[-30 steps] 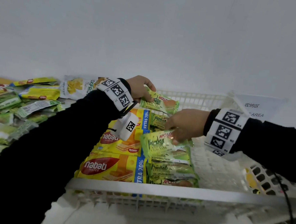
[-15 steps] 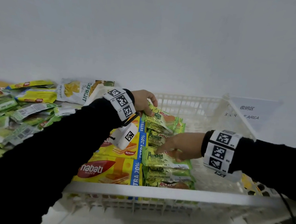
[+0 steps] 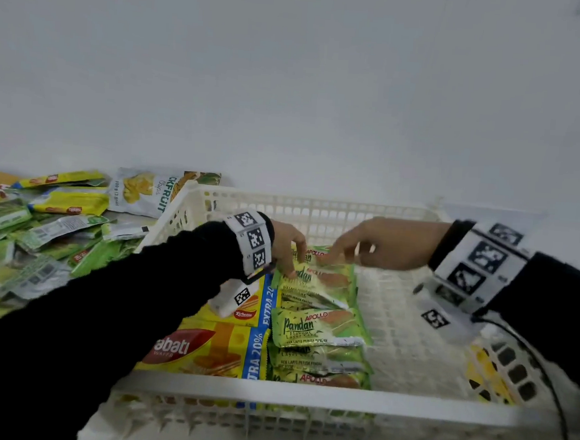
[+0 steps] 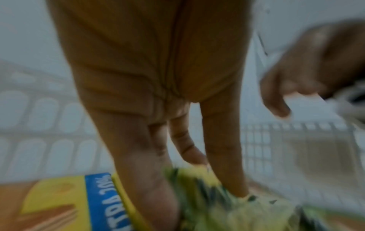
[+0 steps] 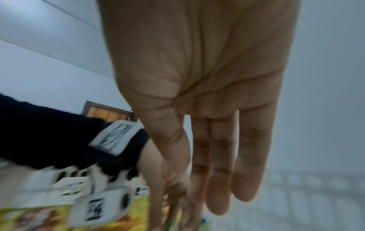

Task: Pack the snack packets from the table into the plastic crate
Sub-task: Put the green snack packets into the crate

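I see a white plastic crate with holes in its walls (image 3: 303,397) in front of me, and both hands are inside it. My left hand (image 3: 288,245) comes in from 9 o'clock, and its fingertips (image 4: 240,189) press down on the top green Pandan cake packet (image 3: 322,280) at the far end of a row of the same green packets. Its fingers point down, nearly straight, and I cannot tell if the thumb pinches the packet edge. My right hand (image 3: 379,243) comes in from 3 o'clock. Its fingers (image 5: 219,171) are long and loose, and the tips touch the far edge of that same packet, at about 12 o'clock on it. It does not wrap around anything. Next to the green row, toward 9 o'clock, lie yellow Nabati wafer packs with a blue stripe (image 3: 218,348). Outside the crate, at 9 o'clock, a pile of green and yellow snack packets (image 3: 40,230) waits on the table. The part of the crate floor toward 3 o'clock is bare white.
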